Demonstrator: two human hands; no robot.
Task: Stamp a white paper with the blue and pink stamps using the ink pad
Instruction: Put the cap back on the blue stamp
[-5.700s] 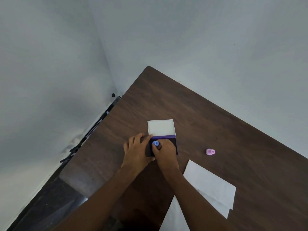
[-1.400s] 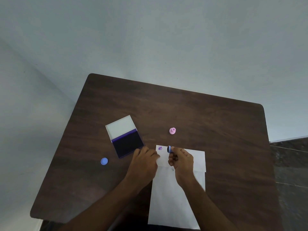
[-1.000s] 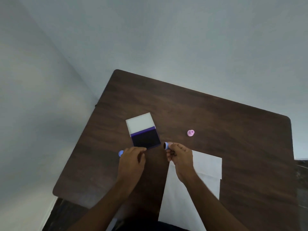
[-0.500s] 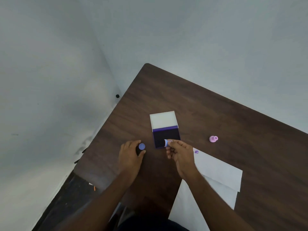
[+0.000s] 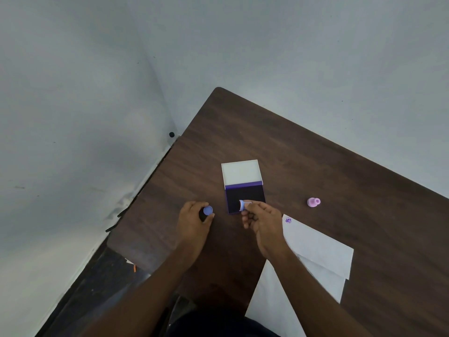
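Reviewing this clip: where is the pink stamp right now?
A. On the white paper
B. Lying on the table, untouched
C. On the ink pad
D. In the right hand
B. The pink stamp lies on the bare table, away from both hands, beyond the white paper.
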